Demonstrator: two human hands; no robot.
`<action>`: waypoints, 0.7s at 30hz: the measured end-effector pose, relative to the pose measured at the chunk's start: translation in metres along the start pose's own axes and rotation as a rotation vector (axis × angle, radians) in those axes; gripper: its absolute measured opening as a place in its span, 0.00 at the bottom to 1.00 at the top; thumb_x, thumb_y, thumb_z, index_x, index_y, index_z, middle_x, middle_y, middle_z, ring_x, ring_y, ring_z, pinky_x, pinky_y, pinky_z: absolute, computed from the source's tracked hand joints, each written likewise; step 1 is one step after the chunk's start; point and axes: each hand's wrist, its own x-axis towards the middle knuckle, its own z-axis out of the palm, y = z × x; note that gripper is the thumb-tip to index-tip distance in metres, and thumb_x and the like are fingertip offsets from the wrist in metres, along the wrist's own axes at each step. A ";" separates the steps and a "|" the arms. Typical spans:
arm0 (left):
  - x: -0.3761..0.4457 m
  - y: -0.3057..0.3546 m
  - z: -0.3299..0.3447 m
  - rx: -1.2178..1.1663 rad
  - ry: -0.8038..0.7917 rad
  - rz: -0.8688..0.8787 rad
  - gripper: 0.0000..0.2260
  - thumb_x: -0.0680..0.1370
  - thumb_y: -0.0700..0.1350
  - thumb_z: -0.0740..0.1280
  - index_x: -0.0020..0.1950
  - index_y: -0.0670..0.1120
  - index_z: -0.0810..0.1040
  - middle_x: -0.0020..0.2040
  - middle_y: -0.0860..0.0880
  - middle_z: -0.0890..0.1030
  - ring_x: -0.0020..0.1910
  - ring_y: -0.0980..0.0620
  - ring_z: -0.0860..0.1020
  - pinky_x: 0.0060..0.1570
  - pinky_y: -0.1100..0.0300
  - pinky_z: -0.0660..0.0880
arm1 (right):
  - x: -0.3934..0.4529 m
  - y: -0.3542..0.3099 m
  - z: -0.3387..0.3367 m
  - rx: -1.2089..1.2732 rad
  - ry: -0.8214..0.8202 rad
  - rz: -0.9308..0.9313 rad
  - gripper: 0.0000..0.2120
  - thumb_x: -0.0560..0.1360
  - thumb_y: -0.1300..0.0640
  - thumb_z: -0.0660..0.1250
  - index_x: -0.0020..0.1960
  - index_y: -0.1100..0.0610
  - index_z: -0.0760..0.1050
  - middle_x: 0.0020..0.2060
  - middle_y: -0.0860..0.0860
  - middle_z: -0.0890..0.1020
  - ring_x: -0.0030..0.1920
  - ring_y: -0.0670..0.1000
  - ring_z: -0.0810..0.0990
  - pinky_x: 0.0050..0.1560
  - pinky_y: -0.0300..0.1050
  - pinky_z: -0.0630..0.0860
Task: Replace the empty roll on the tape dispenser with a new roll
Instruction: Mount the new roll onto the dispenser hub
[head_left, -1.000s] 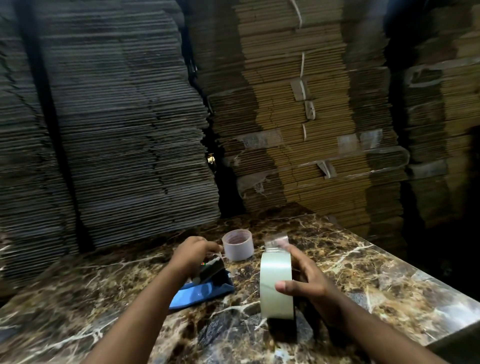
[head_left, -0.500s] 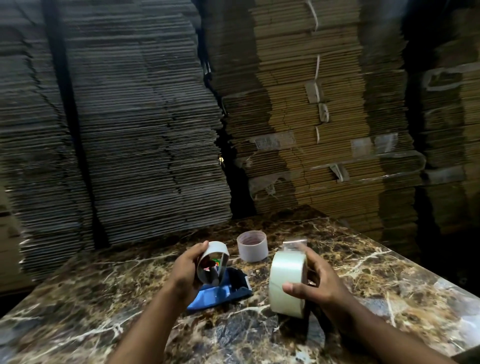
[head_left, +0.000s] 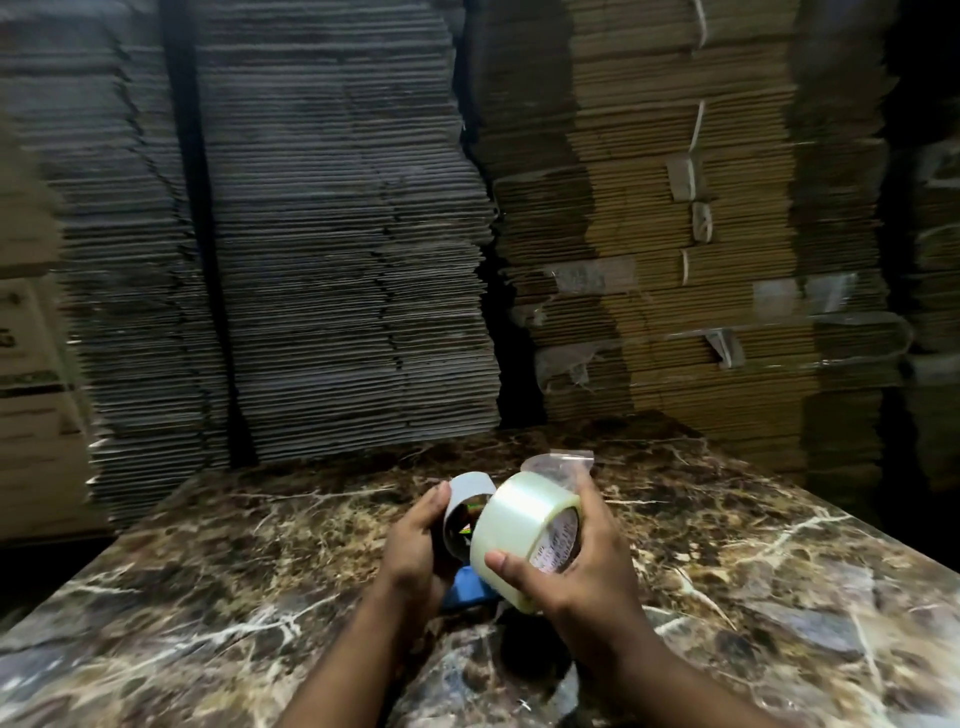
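We see our right hand (head_left: 587, 561) at lower centre of the frame, fingers wrapped around the new tape roll (head_left: 519, 540), loose end (head_left: 558, 465) sticking up | our left hand (head_left: 415, 545) just left of it, gripping the tape dispenser (head_left: 465, 519), its blue body (head_left: 470, 590) showing below | both above the marble table (head_left: 208, 571) | stacked cardboard (head_left: 337, 234) fills the upper frame

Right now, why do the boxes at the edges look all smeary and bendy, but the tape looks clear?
Head view: the wide lens bends and smears the cardboard stacks near the edges; the new tape roll in the right hand sits mid-frame, sharper, catching light; dim corners hide detail.
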 end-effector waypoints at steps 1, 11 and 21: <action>0.000 0.000 -0.001 -0.007 0.001 -0.010 0.18 0.82 0.47 0.56 0.60 0.35 0.77 0.42 0.38 0.85 0.37 0.43 0.84 0.35 0.53 0.82 | 0.000 -0.002 0.006 -0.029 0.018 -0.011 0.64 0.49 0.30 0.78 0.78 0.47 0.55 0.71 0.48 0.70 0.68 0.49 0.71 0.66 0.52 0.74; 0.003 0.002 -0.006 -0.103 -0.010 -0.048 0.18 0.81 0.44 0.56 0.49 0.37 0.83 0.47 0.34 0.84 0.46 0.36 0.81 0.59 0.39 0.73 | -0.010 -0.020 0.037 -0.161 0.141 -0.026 0.62 0.58 0.42 0.81 0.80 0.49 0.47 0.73 0.48 0.63 0.62 0.38 0.59 0.60 0.32 0.61; -0.004 0.010 -0.011 -0.083 0.012 -0.149 0.18 0.81 0.49 0.57 0.50 0.39 0.82 0.48 0.33 0.82 0.44 0.36 0.80 0.51 0.43 0.76 | -0.025 -0.025 0.053 -0.194 0.155 0.001 0.64 0.58 0.41 0.81 0.80 0.48 0.42 0.74 0.48 0.60 0.67 0.45 0.63 0.60 0.34 0.60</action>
